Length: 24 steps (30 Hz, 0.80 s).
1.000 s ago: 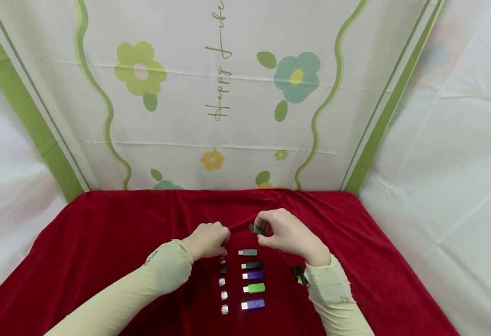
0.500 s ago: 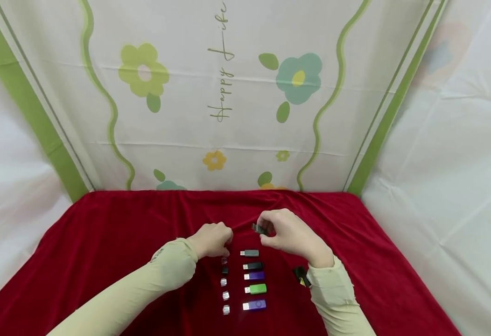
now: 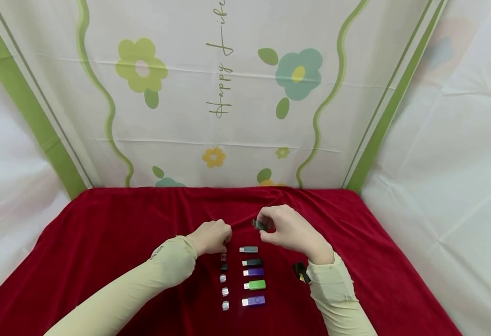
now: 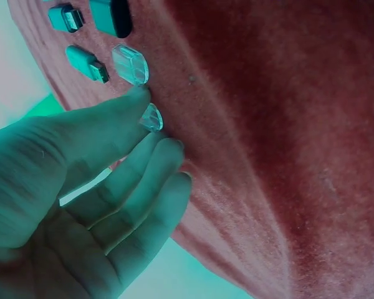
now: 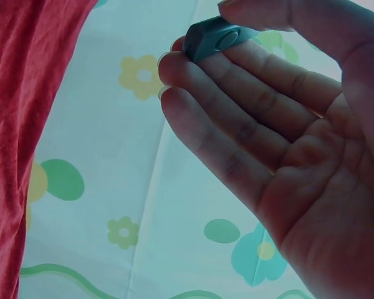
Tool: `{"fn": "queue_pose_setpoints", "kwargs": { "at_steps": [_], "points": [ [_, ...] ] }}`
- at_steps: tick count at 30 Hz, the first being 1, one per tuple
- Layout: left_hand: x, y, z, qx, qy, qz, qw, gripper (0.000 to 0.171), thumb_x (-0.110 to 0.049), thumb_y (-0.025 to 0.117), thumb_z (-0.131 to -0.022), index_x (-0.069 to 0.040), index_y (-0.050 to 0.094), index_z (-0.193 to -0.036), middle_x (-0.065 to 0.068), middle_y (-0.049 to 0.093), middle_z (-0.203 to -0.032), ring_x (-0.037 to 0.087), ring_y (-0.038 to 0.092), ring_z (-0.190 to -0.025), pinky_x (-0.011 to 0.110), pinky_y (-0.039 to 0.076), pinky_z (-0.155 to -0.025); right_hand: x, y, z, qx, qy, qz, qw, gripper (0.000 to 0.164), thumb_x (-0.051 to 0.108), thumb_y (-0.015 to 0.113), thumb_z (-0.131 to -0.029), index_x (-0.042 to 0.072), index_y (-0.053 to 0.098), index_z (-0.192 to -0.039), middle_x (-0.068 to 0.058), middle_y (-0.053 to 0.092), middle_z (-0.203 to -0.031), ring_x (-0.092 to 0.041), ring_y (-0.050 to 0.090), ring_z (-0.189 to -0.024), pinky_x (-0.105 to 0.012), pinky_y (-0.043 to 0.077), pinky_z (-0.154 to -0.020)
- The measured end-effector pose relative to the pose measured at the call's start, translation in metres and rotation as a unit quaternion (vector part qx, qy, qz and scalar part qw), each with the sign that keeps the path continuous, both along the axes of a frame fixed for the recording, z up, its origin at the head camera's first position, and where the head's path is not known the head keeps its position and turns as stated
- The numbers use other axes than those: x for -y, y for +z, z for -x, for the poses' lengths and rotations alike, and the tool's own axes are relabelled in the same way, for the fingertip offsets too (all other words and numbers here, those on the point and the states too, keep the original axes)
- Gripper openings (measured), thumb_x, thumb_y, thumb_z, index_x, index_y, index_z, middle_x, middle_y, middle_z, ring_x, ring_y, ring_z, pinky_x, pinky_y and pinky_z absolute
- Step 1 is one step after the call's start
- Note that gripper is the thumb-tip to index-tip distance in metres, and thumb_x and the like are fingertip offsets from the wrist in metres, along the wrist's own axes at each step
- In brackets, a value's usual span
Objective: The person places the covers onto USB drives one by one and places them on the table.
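Note:
My left hand [image 3: 211,238] is at the far end of a column of small caps on the red cloth. In the left wrist view its thumb and forefinger pinch a clear cap [image 4: 152,118], partly hidden by the fingers. Another clear cap [image 4: 131,65] lies beside the thumb, followed by a black cap [image 4: 110,17]. Raised to the right, my right hand [image 3: 292,232] holds a dark USB stick [image 3: 259,225] between thumb and fingers, its connector pointing left. The right wrist view shows an oval mark on the stick's body [image 5: 227,40].
Right of the caps, a column of USB sticks runs toward me: grey [image 3: 251,249], black [image 3: 254,262], purple [image 3: 255,272], green [image 3: 257,284] and violet [image 3: 257,301]. Several clear caps [image 3: 225,291] lie opposite them. A black and yellow item [image 3: 301,272] sits by the right sleeve.

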<state>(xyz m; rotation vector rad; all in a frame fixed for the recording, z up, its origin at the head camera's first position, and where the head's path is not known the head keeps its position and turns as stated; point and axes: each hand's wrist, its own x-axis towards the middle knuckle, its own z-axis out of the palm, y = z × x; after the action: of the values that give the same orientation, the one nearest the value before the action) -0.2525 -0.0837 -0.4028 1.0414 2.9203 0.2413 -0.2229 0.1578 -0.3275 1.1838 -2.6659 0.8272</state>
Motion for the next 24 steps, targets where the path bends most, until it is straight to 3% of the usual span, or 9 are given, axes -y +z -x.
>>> {"fn": "queue_pose_setpoints", "kwargs": {
  "at_steps": [12, 19, 21, 24],
  "points": [
    [-0.001, 0.001, 0.001, -0.007, -0.028, 0.006, 0.9996, 0.026, -0.003, 0.08, -0.077, -0.013, 0.06, -0.064, -0.007, 0.05, -0.061, 0.009, 0.049, -0.055, 0.027, 0.045, -0.053, 0.004, 0.0, -0.004, -0.024, -0.004, -0.009, 1.0, 0.016, 0.001, 0.073, -0.076, 0.013, 0.064, -0.082, 0.009, 0.056, -0.071, -0.009, 0.053, -0.062, -0.025, 0.048, -0.059],
    [0.002, 0.001, 0.002, -0.005, -0.061, -0.018, 0.998, 0.043, 0.004, 0.071, -0.077, -0.017, 0.04, -0.056, -0.011, 0.025, -0.05, 0.006, 0.025, -0.05, 0.023, 0.03, -0.049, 0.006, -0.004, -0.003, -0.025, -0.018, -0.029, 0.999, 0.018, 0.003, 0.073, -0.077, 0.017, 0.062, -0.081, 0.012, 0.055, -0.069, -0.003, 0.05, -0.062, -0.024, 0.048, -0.059],
    [0.004, -0.003, 0.005, -0.008, -0.067, -0.028, 0.9973, 0.045, 0.004, 0.068, -0.077, -0.018, 0.035, -0.056, -0.011, 0.018, -0.052, 0.007, 0.022, -0.051, 0.022, 0.027, -0.049, 0.006, -0.005, -0.003, -0.025, -0.019, -0.034, 0.999, 0.019, 0.004, 0.072, -0.077, 0.019, 0.062, -0.081, 0.013, 0.055, -0.069, -0.003, 0.05, -0.062, -0.024, 0.048, -0.06],
    [0.009, -0.01, 0.009, -0.013, -0.065, -0.044, 0.9968, 0.042, 0.001, 0.067, -0.079, -0.018, 0.036, -0.057, -0.011, 0.019, -0.054, 0.007, 0.023, -0.054, 0.021, 0.028, -0.05, 0.008, -0.007, -0.002, -0.027, -0.02, -0.039, 0.999, 0.019, 0.004, 0.072, -0.076, 0.019, 0.061, -0.081, 0.012, 0.055, -0.069, -0.003, 0.05, -0.062, -0.025, 0.048, -0.06]
  ]
}}
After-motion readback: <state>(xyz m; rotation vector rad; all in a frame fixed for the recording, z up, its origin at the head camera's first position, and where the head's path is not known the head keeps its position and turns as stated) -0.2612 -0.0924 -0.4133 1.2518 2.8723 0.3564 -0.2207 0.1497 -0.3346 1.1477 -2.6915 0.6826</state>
